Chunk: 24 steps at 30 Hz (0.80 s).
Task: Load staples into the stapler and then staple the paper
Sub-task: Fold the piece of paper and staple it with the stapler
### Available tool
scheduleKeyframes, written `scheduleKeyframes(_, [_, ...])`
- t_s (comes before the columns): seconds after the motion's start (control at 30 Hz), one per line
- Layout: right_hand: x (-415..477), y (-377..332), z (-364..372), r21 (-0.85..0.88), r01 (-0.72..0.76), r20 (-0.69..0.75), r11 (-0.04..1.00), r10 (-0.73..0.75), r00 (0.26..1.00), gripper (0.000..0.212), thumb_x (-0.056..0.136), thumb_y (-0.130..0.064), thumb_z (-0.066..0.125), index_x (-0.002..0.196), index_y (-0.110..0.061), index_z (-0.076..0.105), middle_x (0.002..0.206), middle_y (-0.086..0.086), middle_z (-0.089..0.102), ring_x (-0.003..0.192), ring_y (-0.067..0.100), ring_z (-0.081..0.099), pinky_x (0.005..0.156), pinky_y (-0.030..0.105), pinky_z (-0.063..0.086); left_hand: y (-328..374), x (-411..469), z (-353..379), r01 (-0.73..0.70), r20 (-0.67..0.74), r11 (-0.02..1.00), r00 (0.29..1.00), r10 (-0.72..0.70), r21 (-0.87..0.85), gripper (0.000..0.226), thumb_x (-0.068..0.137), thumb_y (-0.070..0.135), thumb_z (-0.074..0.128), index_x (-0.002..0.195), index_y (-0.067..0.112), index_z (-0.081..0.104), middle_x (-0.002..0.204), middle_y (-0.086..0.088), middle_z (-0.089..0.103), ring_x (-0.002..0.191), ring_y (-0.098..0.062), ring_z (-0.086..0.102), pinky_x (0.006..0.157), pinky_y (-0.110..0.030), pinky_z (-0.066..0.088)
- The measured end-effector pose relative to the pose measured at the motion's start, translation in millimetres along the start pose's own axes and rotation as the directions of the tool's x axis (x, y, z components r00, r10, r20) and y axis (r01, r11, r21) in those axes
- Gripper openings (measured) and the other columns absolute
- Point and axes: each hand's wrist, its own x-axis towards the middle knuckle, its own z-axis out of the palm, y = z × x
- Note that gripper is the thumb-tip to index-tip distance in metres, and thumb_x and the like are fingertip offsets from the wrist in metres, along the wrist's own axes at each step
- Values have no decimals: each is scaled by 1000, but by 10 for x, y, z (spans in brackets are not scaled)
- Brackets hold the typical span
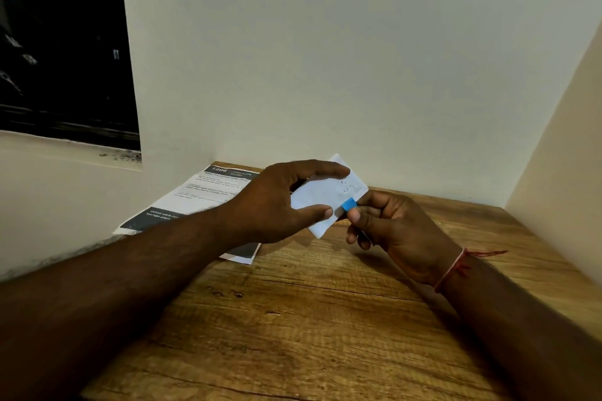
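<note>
A small folded white paper (329, 197) is held above the wooden table by my left hand (280, 202), thumb on its near edge and fingers over its far edge. My right hand (387, 225) is closed around a small blue stapler (348, 205), of which only the blue tip shows. That tip sits on the paper's right edge, close to my left thumb. The rest of the stapler is hidden inside my fist. No loose staples are visible.
A printed sheet (198, 198) with dark header blocks lies on the wooden table (309, 319) at the back left, partly under my left forearm. White walls close in behind, left and right. A dark window sits at the upper left.
</note>
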Motion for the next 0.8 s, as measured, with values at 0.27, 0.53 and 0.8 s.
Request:
scheduleKeyframes(0.27, [-15,10,8,38,-13,19,999,12,1000,40,90,-23,77,124,-2,75,95,6,81,74,22,68,62,28,51,34,-3,3,27,19,1000,999,-27,3,59,95,27,90,146,47,69,137,22,71,114,-6,73,82,-13,56])
scheduleKeyframes(0.53, [-15,-10,-17,-16,17,-6,1000,-17,1000,39,90,-28,77,122,-4,77,96,10,82,76,22,70,65,32,50,72,-9,11,15,12,1000,1000,-15,-5,58,95,27,90,146,46,70,139,24,71,116,-4,72,86,-16,59])
scheduleKeyframes(0.8, [-15,-82,30,-52,67,-41,996,-70,997,34,92,-24,74,118,-2,77,89,8,83,68,17,72,58,25,53,74,-6,6,22,8,999,1000,-21,-40,59,95,24,90,147,42,69,137,22,72,112,1,73,85,-12,57])
